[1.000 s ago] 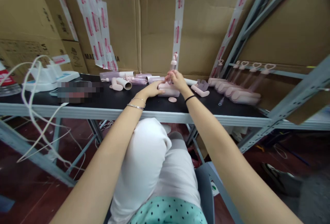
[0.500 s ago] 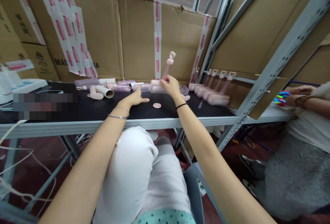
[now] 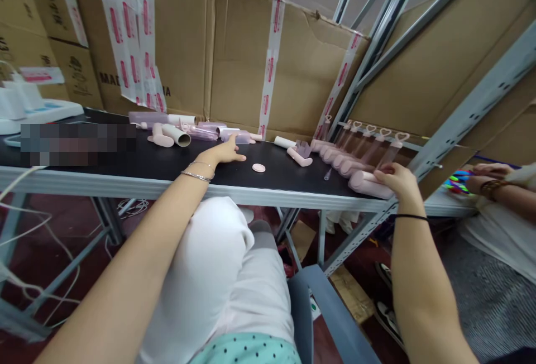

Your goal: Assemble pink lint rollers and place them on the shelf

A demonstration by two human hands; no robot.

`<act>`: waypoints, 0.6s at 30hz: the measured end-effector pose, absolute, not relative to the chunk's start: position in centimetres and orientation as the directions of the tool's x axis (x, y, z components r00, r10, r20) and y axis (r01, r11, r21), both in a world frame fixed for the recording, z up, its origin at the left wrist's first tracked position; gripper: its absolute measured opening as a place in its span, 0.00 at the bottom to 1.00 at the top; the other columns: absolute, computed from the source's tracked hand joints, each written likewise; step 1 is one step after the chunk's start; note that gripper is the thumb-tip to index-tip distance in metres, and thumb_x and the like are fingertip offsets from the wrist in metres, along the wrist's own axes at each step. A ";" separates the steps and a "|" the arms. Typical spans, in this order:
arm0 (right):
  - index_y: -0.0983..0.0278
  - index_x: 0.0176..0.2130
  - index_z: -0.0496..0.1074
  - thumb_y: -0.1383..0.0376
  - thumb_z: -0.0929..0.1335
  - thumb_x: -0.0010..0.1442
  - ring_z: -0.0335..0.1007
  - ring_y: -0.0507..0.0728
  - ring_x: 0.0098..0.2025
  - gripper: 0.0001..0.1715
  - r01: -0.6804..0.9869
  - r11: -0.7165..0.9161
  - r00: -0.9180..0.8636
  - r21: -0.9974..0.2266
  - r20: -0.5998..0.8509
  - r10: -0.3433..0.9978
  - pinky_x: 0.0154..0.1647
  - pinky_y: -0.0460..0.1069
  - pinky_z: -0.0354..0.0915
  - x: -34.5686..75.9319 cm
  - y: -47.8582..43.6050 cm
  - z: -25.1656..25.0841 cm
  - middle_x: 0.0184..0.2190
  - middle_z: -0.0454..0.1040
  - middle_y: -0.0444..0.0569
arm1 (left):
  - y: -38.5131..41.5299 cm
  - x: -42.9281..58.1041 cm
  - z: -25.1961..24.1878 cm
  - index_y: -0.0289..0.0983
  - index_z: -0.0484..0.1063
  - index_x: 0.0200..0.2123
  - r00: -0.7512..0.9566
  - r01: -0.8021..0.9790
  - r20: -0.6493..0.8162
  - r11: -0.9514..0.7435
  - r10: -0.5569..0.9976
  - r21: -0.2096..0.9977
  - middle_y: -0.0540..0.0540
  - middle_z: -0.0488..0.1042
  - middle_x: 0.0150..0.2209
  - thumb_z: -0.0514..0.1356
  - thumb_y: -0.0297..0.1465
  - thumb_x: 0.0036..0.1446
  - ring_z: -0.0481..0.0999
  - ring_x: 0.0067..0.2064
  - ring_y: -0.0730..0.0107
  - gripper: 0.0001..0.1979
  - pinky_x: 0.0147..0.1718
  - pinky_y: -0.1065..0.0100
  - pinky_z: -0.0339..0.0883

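My right hand (image 3: 397,178) is at the right end of the bench, fingers closed on a pink piece with a rounded base (image 3: 366,184). A clear stem topped by a heart-shaped loop (image 3: 396,140) rises from it. Beside it stands a row of several like pink pieces (image 3: 341,162). My left hand (image 3: 225,152) reaches over the middle of the bench, fingers spread, its fingertips at a translucent purple part (image 3: 242,138). Whether they touch it, I cannot tell. A pink oval disc (image 3: 258,168) lies to the right of that hand.
White tubes (image 3: 178,135) and purple parts (image 3: 146,118) lie at the back left. A pink angled piece (image 3: 299,157) and a small clear tip (image 3: 327,174) lie right of the middle. A metal shelf post (image 3: 435,124) stands at the right. Another person's hands (image 3: 488,177) are beyond it.
My right hand has carried the pink piece from the middle of the bench to the right end of the row, where it now rests. My left hand stays nearly in place; the view has shifted.
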State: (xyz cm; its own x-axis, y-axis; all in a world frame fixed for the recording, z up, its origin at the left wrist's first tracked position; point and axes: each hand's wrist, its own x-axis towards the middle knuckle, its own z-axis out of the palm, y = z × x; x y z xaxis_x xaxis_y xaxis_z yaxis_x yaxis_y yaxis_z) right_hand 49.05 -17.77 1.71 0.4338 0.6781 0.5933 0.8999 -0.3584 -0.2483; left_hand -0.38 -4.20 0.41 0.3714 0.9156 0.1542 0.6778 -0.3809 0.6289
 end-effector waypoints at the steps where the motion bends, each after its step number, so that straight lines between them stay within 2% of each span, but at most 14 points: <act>1: 0.59 0.33 0.72 0.64 0.69 0.51 0.76 0.62 0.38 0.05 0.871 -0.353 0.490 -0.341 0.562 0.667 0.38 0.53 0.69 48.9 -17.7 1.3 0.35 0.80 0.57 | -4.3 -0.4 0.5 0.38 0.35 0.69 0.369 0.684 0.151 -0.378 0.917 0.624 0.31 0.65 0.62 0.64 0.38 0.51 0.71 0.59 0.55 0.51 0.57 0.59 0.64; 3: 0.60 0.36 0.72 0.66 0.69 0.52 0.75 0.64 0.45 0.08 0.808 -0.332 0.573 -0.486 0.516 0.637 0.47 0.54 0.68 48.1 -17.2 0.8 0.40 0.79 0.60 | -4.4 -0.4 0.5 0.37 0.37 0.69 0.368 0.693 0.148 -0.377 0.918 0.614 0.32 0.66 0.61 0.64 0.38 0.51 0.72 0.58 0.56 0.50 0.57 0.60 0.64; 6: 0.66 0.47 0.70 0.67 0.67 0.54 0.72 0.66 0.52 0.18 0.763 -0.323 0.629 -0.560 0.528 0.571 0.55 0.55 0.65 46.2 -16.6 0.2 0.46 0.76 0.64 | -4.5 -0.4 0.6 0.35 0.39 0.69 0.369 0.690 0.147 -0.376 0.918 0.618 0.31 0.66 0.61 0.63 0.37 0.51 0.71 0.59 0.56 0.49 0.57 0.61 0.64; 9: 0.73 0.55 0.65 0.66 0.66 0.55 0.64 0.71 0.59 0.28 0.785 -0.344 0.619 -0.515 0.671 0.407 0.60 0.61 0.60 43.5 -16.9 -0.1 0.53 0.68 0.71 | -4.4 -0.4 0.5 0.36 0.39 0.69 0.373 0.685 0.149 -0.380 0.916 0.622 0.31 0.66 0.61 0.63 0.36 0.51 0.71 0.59 0.56 0.49 0.58 0.61 0.63; 12: 0.70 0.54 0.65 0.65 0.63 0.58 0.59 0.70 0.60 0.25 0.898 -0.252 0.427 -0.359 0.850 0.309 0.61 0.63 0.57 40.0 -16.7 0.6 0.55 0.66 0.67 | -4.2 -0.4 0.3 0.36 0.39 0.69 0.378 0.686 0.152 -0.386 0.913 0.617 0.31 0.66 0.61 0.63 0.37 0.51 0.71 0.59 0.56 0.49 0.58 0.60 0.63; 15: 0.67 0.50 0.68 0.65 0.59 0.61 0.62 0.66 0.57 0.19 0.974 -0.082 0.223 -0.209 0.864 0.452 0.60 0.59 0.57 36.5 -13.9 2.1 0.51 0.69 0.61 | -3.9 -0.5 0.2 0.36 0.39 0.69 0.380 0.682 0.160 -0.392 0.911 0.618 0.31 0.66 0.61 0.63 0.39 0.50 0.72 0.58 0.56 0.49 0.57 0.60 0.63; 18: 0.71 0.52 0.67 0.63 0.58 0.63 0.62 0.65 0.56 0.22 0.991 -0.024 0.116 -0.134 0.741 0.661 0.60 0.57 0.56 33.9 -8.7 3.1 0.52 0.69 0.64 | -3.7 -0.5 0.1 0.36 0.38 0.69 0.377 0.684 0.156 -0.389 0.913 0.617 0.31 0.66 0.61 0.63 0.39 0.50 0.73 0.57 0.57 0.50 0.57 0.60 0.64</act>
State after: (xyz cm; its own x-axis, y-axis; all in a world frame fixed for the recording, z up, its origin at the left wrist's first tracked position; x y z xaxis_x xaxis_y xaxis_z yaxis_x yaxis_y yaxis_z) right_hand 33.88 -8.72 3.11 0.1162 0.6609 0.7414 0.9907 -0.0243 -0.1336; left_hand -0.48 -3.71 0.08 0.3775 0.9127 0.1563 0.6840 -0.3886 0.6173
